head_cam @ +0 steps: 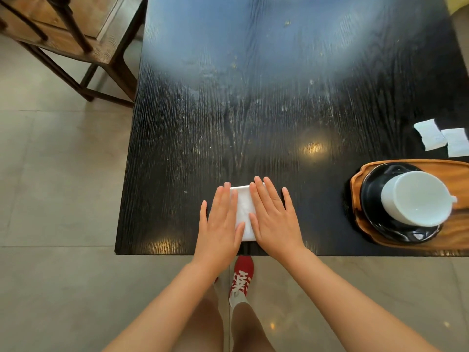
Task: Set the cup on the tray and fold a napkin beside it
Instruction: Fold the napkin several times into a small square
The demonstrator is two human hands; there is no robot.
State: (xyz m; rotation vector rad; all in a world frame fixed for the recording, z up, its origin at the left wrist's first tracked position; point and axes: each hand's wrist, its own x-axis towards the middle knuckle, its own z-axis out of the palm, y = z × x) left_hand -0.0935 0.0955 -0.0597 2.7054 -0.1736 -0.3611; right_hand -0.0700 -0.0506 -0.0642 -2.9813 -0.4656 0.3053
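A white folded napkin [244, 209] lies on the black table [253, 110] close to its near edge. My left hand [220, 219] presses flat on the napkin's left part, fingers straight. My right hand [274, 217] presses flat on its right part, fingers straight as well; only a middle strip of the napkin shows between them. At the right, a white cup [416, 198] stands on a black saucer [373, 199], which sits on a wooden tray [454, 237].
Two small white paper packets [431, 134] lie behind the tray at the right edge. A wooden chair [76, 41] stands on the tiled floor beyond the table's left side. My red shoe [242, 273] shows under the near table edge.
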